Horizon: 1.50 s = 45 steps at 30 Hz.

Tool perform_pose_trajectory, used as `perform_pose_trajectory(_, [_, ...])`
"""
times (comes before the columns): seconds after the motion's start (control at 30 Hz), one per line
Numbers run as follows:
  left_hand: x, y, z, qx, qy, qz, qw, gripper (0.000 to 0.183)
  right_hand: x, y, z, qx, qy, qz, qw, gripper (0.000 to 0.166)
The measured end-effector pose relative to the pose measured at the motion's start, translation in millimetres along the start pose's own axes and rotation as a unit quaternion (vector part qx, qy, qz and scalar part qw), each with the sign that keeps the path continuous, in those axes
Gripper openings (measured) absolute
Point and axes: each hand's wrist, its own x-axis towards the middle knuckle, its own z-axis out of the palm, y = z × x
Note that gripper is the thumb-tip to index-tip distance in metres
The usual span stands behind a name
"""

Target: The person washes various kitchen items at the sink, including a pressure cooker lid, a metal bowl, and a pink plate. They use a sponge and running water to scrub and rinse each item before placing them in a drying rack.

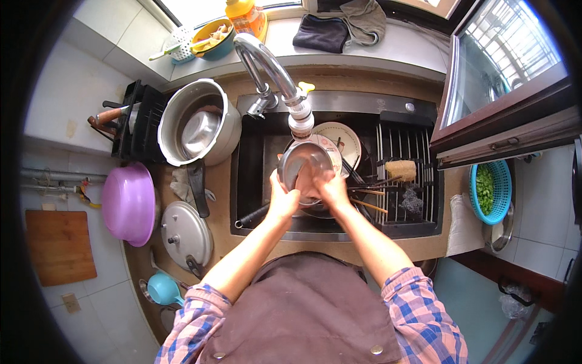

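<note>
Under the faucet's white filter nozzle [301,120], a stainless steel bowl [291,159] is tilted over the black sink [254,182]. My left hand [283,200] grips the bowl's lower left side, thumb over the rim. At its right side is my right hand [331,189], blurred, with the fingers reaching into the bowl; whether they pinch the wall I cannot tell. Behind the bowl, a patterned white plate [348,136] and another white dish [334,157] lie in the sink, partly hidden. Several chopsticks [370,204] stick out to the right.
A drying rack [382,173] spans the sink's right side, carrying a yellow sponge [402,170] and a steel-wool scourer [412,200]. At left stand a pressure cooker pot [234,123], its lid [186,232] and a purple basin [129,204]. An open window sash [495,118] juts in at right.
</note>
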Motion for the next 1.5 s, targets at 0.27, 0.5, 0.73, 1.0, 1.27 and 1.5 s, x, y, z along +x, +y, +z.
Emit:
perform_pose_trajectory(0.27, [-3, 47, -13, 0.175, -0.224, -0.176, 0.942, 0.078, 25, -43, -56, -0.345, -0.097, -0.360, 0.862, 0.022])
perform_pose_trajectory(0.5, [2, -17, 14, 0.062, 0.064, 0.166, 0.982, 0.087, -11, -16, 6, 0.117, -0.108, 0.181, 0.971, 0.019])
perform_pose_trajectory(0.73, [-12, -9, -21, 0.082, -0.113, 0.051, 0.989, 0.087, 17, -22, -29, -0.292, -0.019, -0.254, 0.922, 0.026])
perform_pose_trajectory(1.0, [8, -5, -10, -0.015, -0.019, 0.124, 0.992, 0.085, -27, -18, 16, 0.167, -0.061, 0.140, 0.974, 0.015])
perform_pose_trajectory(1.27, [-15, 55, -30, 0.162, -0.222, -0.157, 0.949, 0.089, 2, -42, -42, -0.334, -0.070, -0.391, 0.855, 0.021])
perform_pose_trajectory(1.5, [-22, -5, -13, 0.115, 0.020, 0.166, 0.979, 0.082, -20, 17, 5, -0.124, 0.039, -0.089, 0.988, 0.027])
